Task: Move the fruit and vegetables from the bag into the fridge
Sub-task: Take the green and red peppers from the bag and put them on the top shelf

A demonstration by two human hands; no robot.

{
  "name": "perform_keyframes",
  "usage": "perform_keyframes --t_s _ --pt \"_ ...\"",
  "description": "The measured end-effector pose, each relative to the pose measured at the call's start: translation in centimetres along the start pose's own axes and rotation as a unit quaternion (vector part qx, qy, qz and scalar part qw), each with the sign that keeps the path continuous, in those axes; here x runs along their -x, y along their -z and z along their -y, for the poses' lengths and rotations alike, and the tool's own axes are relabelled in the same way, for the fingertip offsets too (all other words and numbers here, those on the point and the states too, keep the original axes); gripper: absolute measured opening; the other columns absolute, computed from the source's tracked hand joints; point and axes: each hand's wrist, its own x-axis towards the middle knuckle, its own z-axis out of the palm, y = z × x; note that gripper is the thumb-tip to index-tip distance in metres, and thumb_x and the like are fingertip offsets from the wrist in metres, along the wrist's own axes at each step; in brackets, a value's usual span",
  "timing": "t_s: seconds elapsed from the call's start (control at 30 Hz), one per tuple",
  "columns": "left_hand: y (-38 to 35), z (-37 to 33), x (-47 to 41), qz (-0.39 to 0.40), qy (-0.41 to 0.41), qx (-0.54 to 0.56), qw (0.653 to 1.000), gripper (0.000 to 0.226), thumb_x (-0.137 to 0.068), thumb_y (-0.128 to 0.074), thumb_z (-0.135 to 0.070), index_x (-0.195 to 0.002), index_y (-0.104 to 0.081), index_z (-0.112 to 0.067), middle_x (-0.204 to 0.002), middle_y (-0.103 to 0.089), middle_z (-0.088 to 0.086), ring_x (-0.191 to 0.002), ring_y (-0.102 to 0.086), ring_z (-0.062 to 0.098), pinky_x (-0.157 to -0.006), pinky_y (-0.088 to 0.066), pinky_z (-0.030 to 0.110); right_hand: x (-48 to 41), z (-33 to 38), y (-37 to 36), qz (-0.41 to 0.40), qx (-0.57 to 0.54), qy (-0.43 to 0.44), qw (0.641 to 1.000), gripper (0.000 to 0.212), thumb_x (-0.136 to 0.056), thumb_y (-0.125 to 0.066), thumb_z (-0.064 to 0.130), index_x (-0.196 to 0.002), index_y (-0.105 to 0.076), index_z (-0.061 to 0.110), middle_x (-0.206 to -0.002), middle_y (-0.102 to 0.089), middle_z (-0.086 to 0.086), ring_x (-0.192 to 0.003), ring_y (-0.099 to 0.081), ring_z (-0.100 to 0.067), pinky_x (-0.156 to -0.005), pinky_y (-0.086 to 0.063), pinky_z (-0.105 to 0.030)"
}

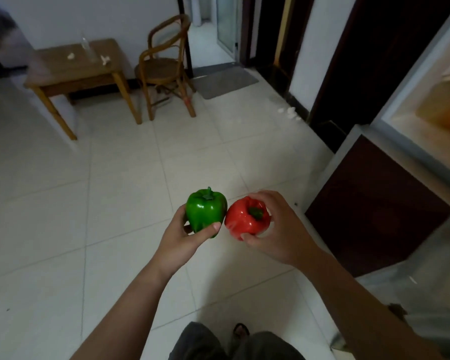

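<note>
My left hand point(185, 240) holds a glossy green bell pepper point(205, 210) from below, thumb across its front. Beside it, my right hand point(278, 229) grips a red bell pepper point(244, 216), fingers curled over its top and thumb under it. The two peppers touch side by side in mid-air above the tiled floor. At the right edge the fridge point(379, 203) has its dark red lower door, and above it the lit upper compartment point(431, 105) is open with something orange inside. No bag is in view.
A small wooden table point(76, 71) with a clear bottle point(87, 48) stands at the back left, a rattan chair point(164, 68) beside it. A grey mat point(224, 81) lies at a doorway behind. White scraps point(289, 113) lie near the wall. Pale floor tiles stretch between.
</note>
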Motion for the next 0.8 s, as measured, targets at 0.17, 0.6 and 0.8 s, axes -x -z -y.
perform_keyframes --t_s 0.17,0.6,0.8 --pt "-1.8 -2.6 -9.8 0.059 -0.013 -0.006 0.998 0.053 -0.077 -0.075 -0.022 -0.122 -0.048 -0.029 -0.109 -0.059 -0.013 -0.093 -0.059 0.002 -0.061 -0.046 0.004 -5.9 -2.6 1.6 -0.086 -0.037 -0.069 0.993 0.074 -0.061 -0.082 0.033 -0.125 -0.044 0.028 -0.121 -0.045 0.017 -0.11 -0.046 0.005 -0.088 -0.043 -0.01" --pt "-10.7 -12.3 -31.2 0.306 -0.094 -0.101 0.942 0.061 -0.074 -0.076 -0.022 -0.127 -0.046 -0.024 -0.112 -0.059 -0.01 -0.089 -0.059 -0.005 -0.07 -0.046 0.017 -16.2 -6.9 8.8 -0.339 -0.037 -0.223 0.913 0.079 -0.058 -0.084 0.037 -0.125 -0.041 0.037 -0.124 -0.049 0.013 -0.109 -0.053 -0.004 -0.093 -0.049 -0.029" --pt "-21.2 -15.7 -34.7 0.42 -0.12 -0.101 0.894 0.059 -0.071 -0.08 -0.018 -0.123 -0.053 -0.02 -0.114 -0.062 -0.004 -0.082 -0.065 -0.004 -0.065 -0.051 0.012 -15.3 -10.4 14.7 -0.459 -0.029 -0.242 0.855 0.073 -0.06 -0.085 0.027 -0.123 -0.047 0.031 -0.122 -0.048 0.013 -0.107 -0.048 0.009 -0.081 -0.038 -0.002"
